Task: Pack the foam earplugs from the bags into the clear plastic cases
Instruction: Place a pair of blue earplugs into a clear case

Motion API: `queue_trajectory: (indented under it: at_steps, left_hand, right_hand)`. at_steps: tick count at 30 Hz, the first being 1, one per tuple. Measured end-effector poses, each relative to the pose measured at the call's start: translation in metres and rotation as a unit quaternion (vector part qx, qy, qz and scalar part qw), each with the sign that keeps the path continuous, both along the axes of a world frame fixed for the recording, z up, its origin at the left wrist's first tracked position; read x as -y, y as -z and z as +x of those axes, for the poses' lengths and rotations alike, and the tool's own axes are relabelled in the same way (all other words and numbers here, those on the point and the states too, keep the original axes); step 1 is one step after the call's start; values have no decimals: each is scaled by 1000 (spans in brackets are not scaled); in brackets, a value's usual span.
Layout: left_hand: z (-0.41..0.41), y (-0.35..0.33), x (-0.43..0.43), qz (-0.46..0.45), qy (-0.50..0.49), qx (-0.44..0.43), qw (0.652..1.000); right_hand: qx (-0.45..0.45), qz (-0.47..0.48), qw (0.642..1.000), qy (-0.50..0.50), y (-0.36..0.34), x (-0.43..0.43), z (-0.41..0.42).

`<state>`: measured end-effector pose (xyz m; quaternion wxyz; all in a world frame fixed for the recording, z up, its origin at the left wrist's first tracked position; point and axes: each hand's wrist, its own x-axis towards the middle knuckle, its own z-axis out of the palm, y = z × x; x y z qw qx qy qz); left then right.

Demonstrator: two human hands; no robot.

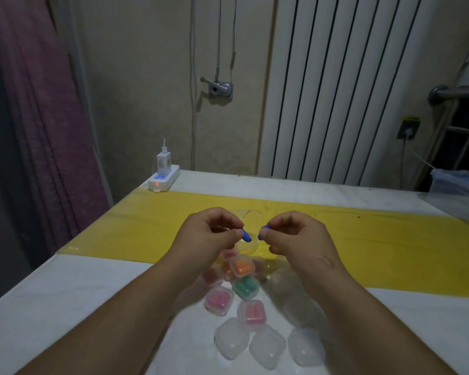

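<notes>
L hand (214, 234) pinches 1 blue earplug (246, 236) betw. thumb + forefinger tips, other fingers curled. R hand (295, 236) pinches a 2nd blue plug (266, 228) the same way. Both plugs are foam, bullet-shaped, near each other but apart, over the yellow strip (363, 234) of the white table (65, 307). A thin clear bag (251, 216) w/ a red line lies at 12 o'clock of the hands.

At 6 o'clock is a cluster of small rounded-square clear plastic cases. Filled:
- 1 orange case (243, 266)
- 1 green case (245, 286)
- 2 pink cases (218, 300)
- reddish ones, part hidden by the L wrist

3 empty cases (267, 347) sit in a row nearest the person.

A white power strip (164, 178) w/ 1 charger (163, 159) and a red light sits at 10 o'clock.
</notes>
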<state>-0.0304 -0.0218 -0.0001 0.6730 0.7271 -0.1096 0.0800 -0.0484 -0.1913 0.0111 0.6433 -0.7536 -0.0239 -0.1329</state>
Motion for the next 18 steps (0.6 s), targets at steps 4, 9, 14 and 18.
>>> queue_trajectory:
  at_steps: [4, 9, 14, 18]
  left_hand:
    - [1, 0, 0, 3, 1, -4, 1000]
    - [1, 1, 0, 4, 1, -12, 1000]
    - [-1, 2, 1, 1, 10, -17, 1000]
    - [-1, 1, 2, 12, 12, -10, 1000]
  right_hand:
    - [-12, 12, 1000, -25, 1, -3, 2]
    - [-10, -40, 999, -22, 0, -2, 2]
    - [22, -5, 1000, -4, 2, -1, 3]
    - [41, -23, 999, 14, 2, -2, 2]
